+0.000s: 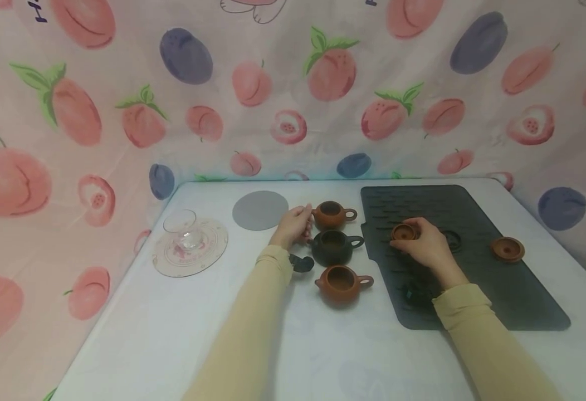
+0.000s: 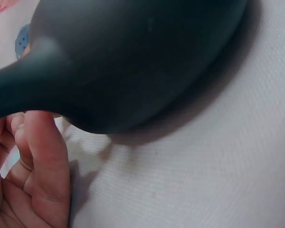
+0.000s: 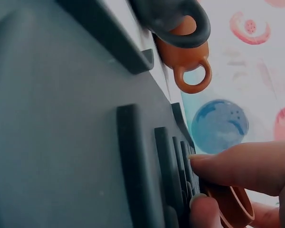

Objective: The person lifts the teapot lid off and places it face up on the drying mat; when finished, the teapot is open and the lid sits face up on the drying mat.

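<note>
Three small teapots stand in a column on the white table: a back brown teapot (image 1: 330,214), a black teapot (image 1: 332,248) and a front brown teapot (image 1: 340,285). My left hand (image 1: 294,225) has curled fingers at the spout of the back brown teapot and seems to pinch it. In the left wrist view the black teapot (image 2: 133,61) fills the top and hides the fingertips. Over the dark ridged mat (image 1: 503,301), my right hand (image 1: 428,245) pinches a small brown teapot lid (image 1: 404,233), its hollow side up. The right wrist view shows this lid (image 3: 232,206) between thumb and fingers.
Another brown lid (image 1: 507,249) lies hollow side up at the mat's right edge. A black lid (image 1: 452,240) is partly behind the right hand. At left, a glass (image 1: 180,221) stands on a round patterned mat (image 1: 165,264); a grey disc (image 1: 260,210) lies behind.
</note>
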`<action>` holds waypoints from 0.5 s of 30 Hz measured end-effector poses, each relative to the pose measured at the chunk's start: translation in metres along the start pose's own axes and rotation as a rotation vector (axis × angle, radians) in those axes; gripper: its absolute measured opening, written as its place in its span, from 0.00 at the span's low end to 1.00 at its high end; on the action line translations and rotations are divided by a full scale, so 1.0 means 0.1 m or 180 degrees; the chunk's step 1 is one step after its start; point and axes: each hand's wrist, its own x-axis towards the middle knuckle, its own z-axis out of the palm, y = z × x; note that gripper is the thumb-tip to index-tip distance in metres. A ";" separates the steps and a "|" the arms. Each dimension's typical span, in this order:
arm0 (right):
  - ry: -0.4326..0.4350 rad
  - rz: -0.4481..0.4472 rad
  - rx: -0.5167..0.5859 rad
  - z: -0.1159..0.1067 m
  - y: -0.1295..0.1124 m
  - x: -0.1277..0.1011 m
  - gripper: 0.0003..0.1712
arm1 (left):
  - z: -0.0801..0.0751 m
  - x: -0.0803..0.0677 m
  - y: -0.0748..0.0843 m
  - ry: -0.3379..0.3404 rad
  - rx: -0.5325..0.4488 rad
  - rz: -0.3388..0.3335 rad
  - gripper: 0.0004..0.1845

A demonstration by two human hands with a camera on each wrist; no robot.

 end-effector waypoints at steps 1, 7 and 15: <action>-0.0002 -0.0002 -0.0020 0.00 0.00 0.00 0.40 | 0.00 0.00 0.00 0.0001 0.0009 0.0005 0.22; -0.0062 0.0026 -0.0111 0.02 0.00 0.01 0.38 | -0.02 -0.01 0.02 0.0007 0.0026 0.0006 0.23; -0.0122 0.0042 -0.0191 0.02 0.01 -0.01 0.38 | -0.01 0.00 0.01 -0.0018 0.0022 -0.0027 0.23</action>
